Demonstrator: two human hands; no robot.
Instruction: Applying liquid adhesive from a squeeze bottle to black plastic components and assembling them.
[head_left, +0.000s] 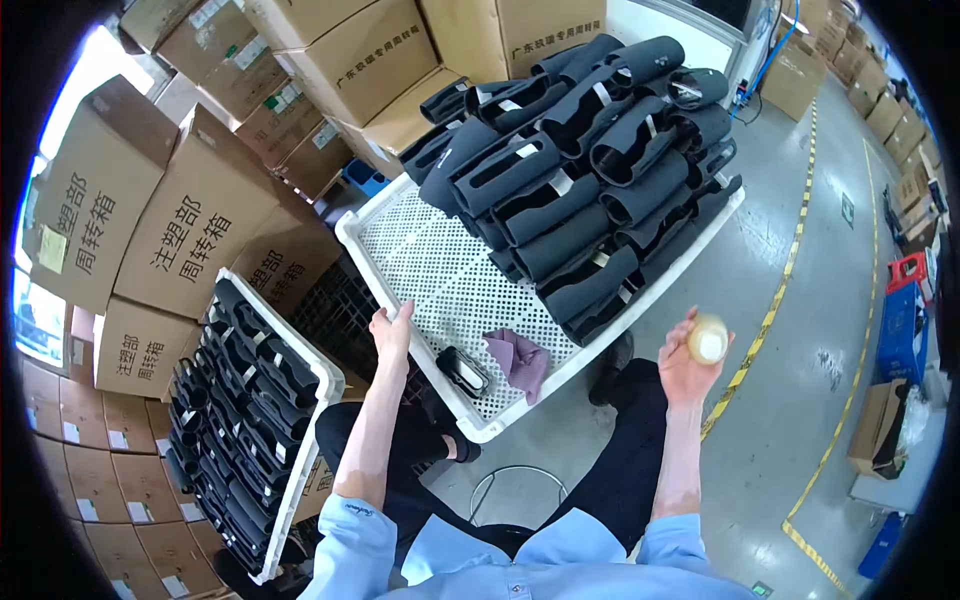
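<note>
Cardboard boxes [190, 215]: brown cartons stacked high along the left and top of the view, some with pale labels, walling in the work spot.
Floor [800, 330]: grey concrete with a yellow-and-black striped line running from the top right down to the lower right.
White tray [440, 280]: a large perforated plastic tray, set at a slant straight ahead of the person; its near half is mostly bare.
Black sleeves [590, 170]: a tall heap of dark moulded foam-like pieces with cut-out slots, piled on the far half of the white tray.
Second tray [325, 400]: a long white tray to the person's left, packed with rows of the same black parts [240, 400].
Stool [515, 490]: a metal ring shows between the person's knees, just below the tray's near corner.
Purple cloth [520, 360]: crumpled on the near part of the white tray, just beside a single black piece.
Single black piece [465, 372]: lying flat on the tray near its front edge, between the cloth and the left hand.
Left hand [390, 335]: resting on the near left rim of the white tray, fingers together and curled over the edge.
Right hand [690, 365]: raised off to the right of the tray, well apart from it, fingers clamped around a small bottle.
Small bottle [708, 340]: pale, yellowish, rounded, held up in the right hand above the floor.
</note>
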